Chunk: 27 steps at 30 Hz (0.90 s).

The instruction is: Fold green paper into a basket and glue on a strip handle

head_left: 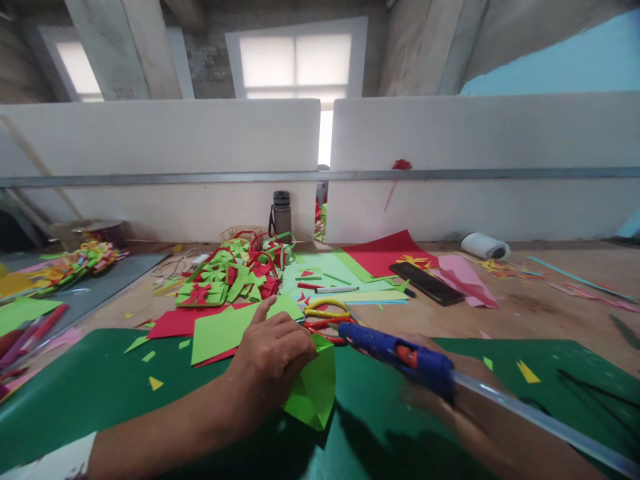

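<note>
My left hand pinches a folded piece of bright green paper above the green cutting mat. Its index finger points upward while the other fingers curl onto the paper's top edge. In my right hand is a blue glue gun, with a long clear glue stick running out of its back. The nozzle points left, a short way up and right of the folded paper. Just behind lie scissors with yellow handles and scissors with red handles. My right fingers are partly hidden behind the gun.
Green and red paper sheets lie left of centre, before a heap of green and red paper crafts. A dark bottle stands at the back. A black phone and a white roll lie to the right.
</note>
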Available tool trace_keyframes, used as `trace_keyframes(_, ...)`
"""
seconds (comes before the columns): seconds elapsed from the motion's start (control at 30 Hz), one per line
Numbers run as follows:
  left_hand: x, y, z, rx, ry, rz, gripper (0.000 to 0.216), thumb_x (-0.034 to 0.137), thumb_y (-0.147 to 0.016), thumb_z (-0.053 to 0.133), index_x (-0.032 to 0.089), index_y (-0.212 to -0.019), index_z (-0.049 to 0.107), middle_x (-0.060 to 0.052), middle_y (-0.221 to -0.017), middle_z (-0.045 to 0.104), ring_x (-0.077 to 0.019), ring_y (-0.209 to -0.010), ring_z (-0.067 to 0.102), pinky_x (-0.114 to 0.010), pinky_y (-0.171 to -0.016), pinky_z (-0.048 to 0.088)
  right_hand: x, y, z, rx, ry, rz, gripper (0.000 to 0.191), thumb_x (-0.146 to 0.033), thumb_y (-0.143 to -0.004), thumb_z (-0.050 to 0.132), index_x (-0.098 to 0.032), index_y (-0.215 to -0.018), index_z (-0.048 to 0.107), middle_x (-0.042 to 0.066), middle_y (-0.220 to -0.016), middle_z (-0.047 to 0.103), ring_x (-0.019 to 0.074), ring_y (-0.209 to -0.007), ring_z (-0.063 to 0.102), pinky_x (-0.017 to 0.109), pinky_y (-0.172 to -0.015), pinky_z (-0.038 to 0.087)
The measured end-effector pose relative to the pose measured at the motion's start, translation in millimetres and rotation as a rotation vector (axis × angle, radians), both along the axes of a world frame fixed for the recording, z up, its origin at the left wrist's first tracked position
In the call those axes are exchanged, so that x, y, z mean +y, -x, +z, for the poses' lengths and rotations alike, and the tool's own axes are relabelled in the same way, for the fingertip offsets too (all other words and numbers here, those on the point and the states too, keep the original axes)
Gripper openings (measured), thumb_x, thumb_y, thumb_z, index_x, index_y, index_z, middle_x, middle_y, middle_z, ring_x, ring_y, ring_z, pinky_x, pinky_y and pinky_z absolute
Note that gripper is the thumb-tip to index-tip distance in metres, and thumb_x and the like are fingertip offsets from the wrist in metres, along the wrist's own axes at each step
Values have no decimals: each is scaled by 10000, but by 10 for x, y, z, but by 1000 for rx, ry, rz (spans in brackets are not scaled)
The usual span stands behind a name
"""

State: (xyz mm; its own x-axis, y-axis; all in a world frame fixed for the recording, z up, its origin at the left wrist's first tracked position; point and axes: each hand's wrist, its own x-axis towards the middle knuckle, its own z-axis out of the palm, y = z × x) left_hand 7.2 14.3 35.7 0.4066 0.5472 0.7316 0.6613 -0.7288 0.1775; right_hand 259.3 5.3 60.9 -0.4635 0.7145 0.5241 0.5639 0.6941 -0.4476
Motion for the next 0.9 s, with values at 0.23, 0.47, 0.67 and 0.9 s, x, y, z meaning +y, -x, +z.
trace_keyframes(0.23, -3, 0, 67, -46, -33, -14, 227, 144, -877, 487, 191, -679, 588, 47, -643, 642, -98, -609, 571, -448, -1035, 238, 275, -117, -114, -65, -167, -76, 336, -336, -860, 493, -259, -1185, 522, 50, -1045, 674, 229, -918, 652, 309, -751, 536)
trace_keyframes(0.47, -6, 58, 148, -66, -76, -30, 150, 151, -848, 545, 202, -714, 590, 48, -695, 659, -109, -641, 602, -422, -1021, 292, 602, -433, -141, -424, -473, -488, 443, -205, -867, 372, -150, -1289, 495, 167, -1041, 614, 292, -871, 612, 387, -670, 485)
trace_keyframes(0.67, -48, 43, 171, -63, -87, -66, 144, 144, -846, 543, 206, -726, 592, 50, -713, 670, -106, -651, 611, -364, -961, 365, 702, -561, -194, -652, -179, -617, 539, -228, -858, 417, -177, -1393, 371, 153, -1035, 678, 303, -826, 623, 378, -696, 421)
trace_keyframes(0.9, -58, 4, 114, -70, -62, -104, 140, 127, -835, 555, 205, -722, 583, 37, -722, 671, -109, -658, 620, -422, -1001, 349, 687, -525, -313, -647, 60, -452, 723, -203, -683, 571, -166, -1379, 376, 102, -1032, 699, 275, -916, 640, 294, -682, 429)
